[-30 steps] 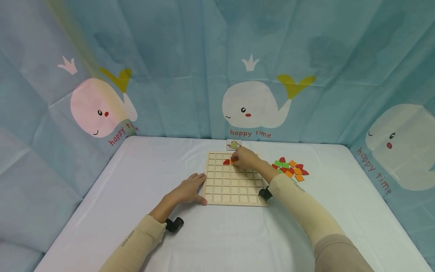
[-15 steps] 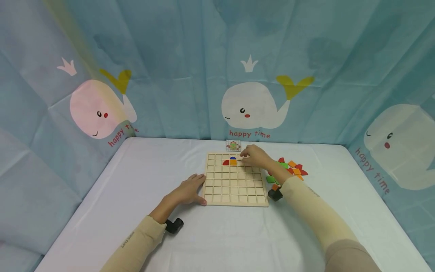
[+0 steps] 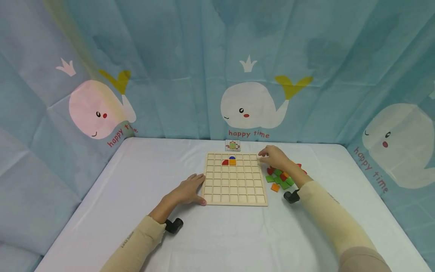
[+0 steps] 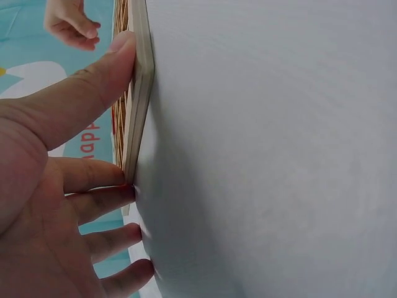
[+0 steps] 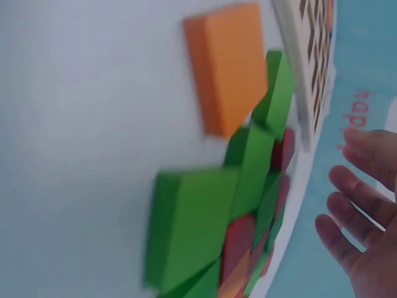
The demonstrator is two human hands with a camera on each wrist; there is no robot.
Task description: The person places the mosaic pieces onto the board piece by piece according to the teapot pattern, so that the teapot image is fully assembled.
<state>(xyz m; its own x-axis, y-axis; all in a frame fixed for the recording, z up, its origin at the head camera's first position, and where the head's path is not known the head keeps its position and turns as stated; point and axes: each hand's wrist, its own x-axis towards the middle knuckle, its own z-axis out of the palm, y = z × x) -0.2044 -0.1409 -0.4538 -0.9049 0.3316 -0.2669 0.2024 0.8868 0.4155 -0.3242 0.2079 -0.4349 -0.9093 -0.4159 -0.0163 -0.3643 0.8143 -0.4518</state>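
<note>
A square wooden grid board (image 3: 234, 185) lies on the white table. In its upper rows sit a red quarter-round tile (image 3: 225, 162), an orange square tile (image 3: 232, 162) and a blue half-round tile (image 3: 232, 157). My left hand (image 3: 188, 189) steadies the board's left edge. Its thumb lies at the near corner and its straight fingers (image 4: 99, 202) reach along the side. Past the board's far right corner hovers my right hand (image 3: 275, 156), relaxed and holding nothing. Under its forearm is a pile of green tiles (image 5: 192, 223), red and orange ones, partly hidden by the arm.
Behind the board lies a small pattern card (image 3: 232, 145) with a coloured picture on a grid. A single orange tile (image 3: 275, 187) rests at the near side of the pile. A blue whale-print curtain (image 3: 170, 105) encloses the table's back and sides.
My right hand has let go of the orange tile in the grid, uncovering the blue one, and moved right off the board toward the pile. My left hand has stayed put.
</note>
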